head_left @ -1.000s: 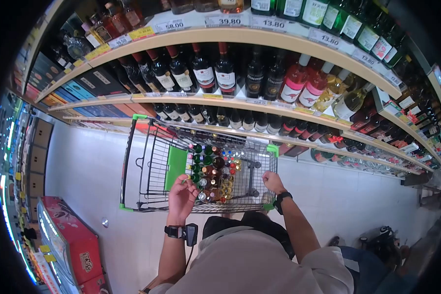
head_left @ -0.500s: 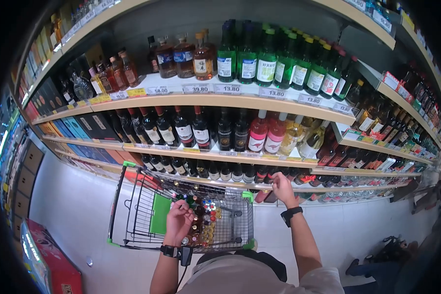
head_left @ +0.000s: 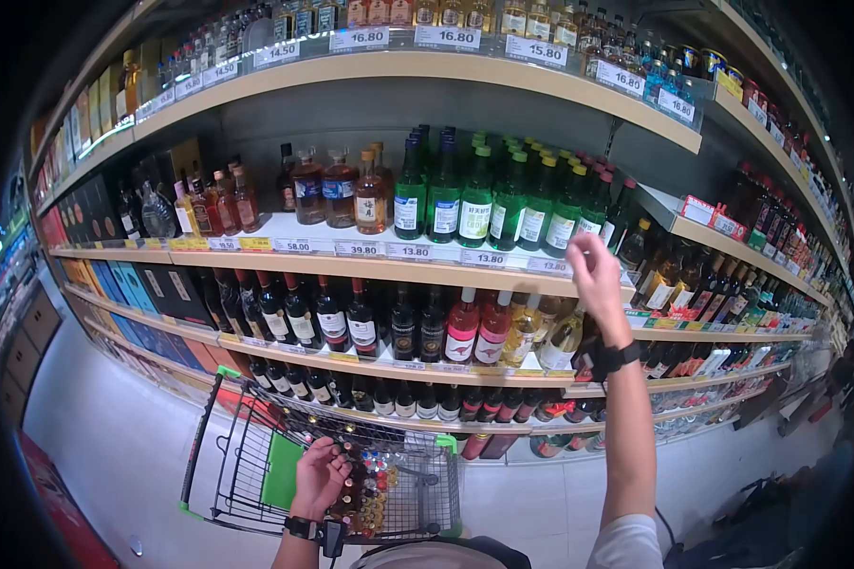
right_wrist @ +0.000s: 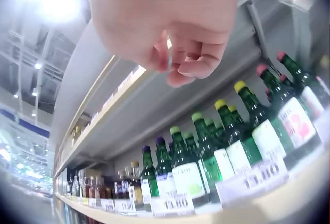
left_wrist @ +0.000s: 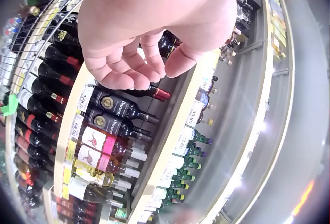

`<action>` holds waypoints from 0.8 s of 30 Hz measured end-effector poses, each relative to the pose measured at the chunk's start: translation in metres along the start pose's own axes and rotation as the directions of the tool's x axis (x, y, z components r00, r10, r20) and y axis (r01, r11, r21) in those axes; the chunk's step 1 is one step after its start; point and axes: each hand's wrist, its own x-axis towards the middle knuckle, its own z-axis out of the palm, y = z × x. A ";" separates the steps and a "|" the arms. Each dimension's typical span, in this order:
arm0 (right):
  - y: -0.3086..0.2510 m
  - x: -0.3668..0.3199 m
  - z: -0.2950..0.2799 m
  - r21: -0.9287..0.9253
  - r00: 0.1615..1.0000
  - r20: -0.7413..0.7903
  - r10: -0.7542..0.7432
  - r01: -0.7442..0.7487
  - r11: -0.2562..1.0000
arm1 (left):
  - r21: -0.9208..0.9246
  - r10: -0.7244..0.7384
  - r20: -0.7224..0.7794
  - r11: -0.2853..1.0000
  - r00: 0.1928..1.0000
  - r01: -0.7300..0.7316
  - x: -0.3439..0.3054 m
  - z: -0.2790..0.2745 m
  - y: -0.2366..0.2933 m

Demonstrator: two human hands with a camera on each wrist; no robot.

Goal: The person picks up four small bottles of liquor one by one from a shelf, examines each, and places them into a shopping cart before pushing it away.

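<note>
My right hand is raised in front of the shelf with the green bottles, near the right end of their row. Its fingers are loosely bent and hold nothing. In the right wrist view the hand hangs above the green bottles, which have purple, green, yellow and pink caps. Low over the shopping cart is my left hand, fingers loosely curled and without anything in them. The left wrist view shows that hand in front of shelved wine bottles.
Many small bottles stand in the cart. Below the green bottles, a shelf holds red wine bottles and pink bottles. Miniature bottles line the shelf above. Price tags run along the shelf edges. A red cabinet stands at lower left.
My right hand has risen from beside the cart to the level of the green bottles. The head view has tilted upward, showing more upper shelf. My left hand stays over the cart.
</note>
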 end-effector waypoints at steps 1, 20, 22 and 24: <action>-0.003 0.019 -0.008 0.033 0.998 -0.036 -0.045 0.047 0.998 | 0.001 -0.004 -0.006 1.000 1.000 0.004 -0.001 0.003 0.000; -0.074 0.266 -0.103 -0.367 0.976 -0.077 -0.202 0.161 0.916 | -0.024 -0.013 0.084 1.000 0.996 0.015 -0.015 0.031 -0.013; -0.064 0.282 -0.102 -0.362 0.977 -0.070 -0.203 0.165 0.918 | -0.011 -0.009 0.101 1.000 0.995 0.010 -0.016 0.032 -0.015; -0.059 0.296 -0.095 -0.361 0.975 -0.070 -0.210 0.171 0.917 | -0.026 -0.001 0.108 1.000 0.994 0.004 -0.016 0.030 -0.015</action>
